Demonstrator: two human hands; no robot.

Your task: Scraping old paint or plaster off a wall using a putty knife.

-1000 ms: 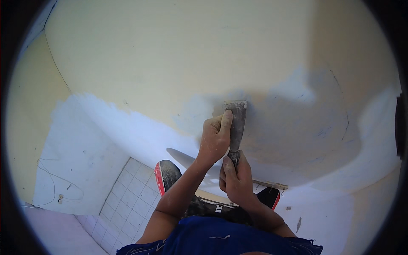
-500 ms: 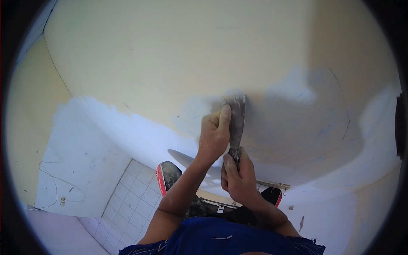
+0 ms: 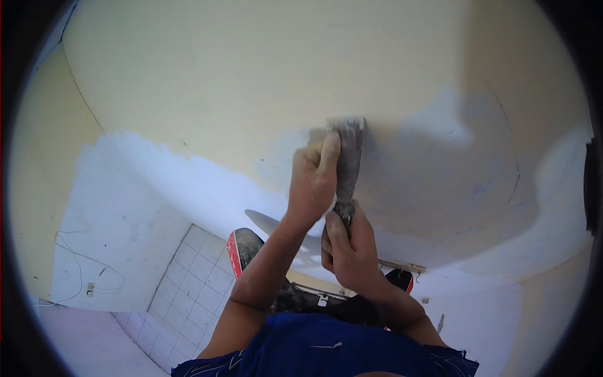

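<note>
A metal scraper (image 3: pixel 348 163), its blade dusty and streaked, has its wide edge up on the cream wall (image 3: pixel 264 75), beside a pale patched area. My left hand (image 3: pixel 311 179) is closed on the blade's left side, thumb lying along the metal near the top; the fingers behind it are partly hidden. Lower down, my right hand (image 3: pixel 348 251) grips the scraper's dark handle. A large shadow falls across the patched wall around and right of the tool.
Below are my red-edged shoes (image 3: pixel 247 248), a narrow rail (image 3: pixel 401 267) with hooks and white floor tiles (image 3: pixel 195 276). The left wall (image 3: pixel 119 213), partly white, carries a socket (image 3: pixel 90 290) with a thin cable. A dark object (image 3: pixel 588 185) sits at the right rim.
Both hands and the scraper have moved upward along the wall, the blade's edge ending higher than a second ago. The grip looks the same.
</note>
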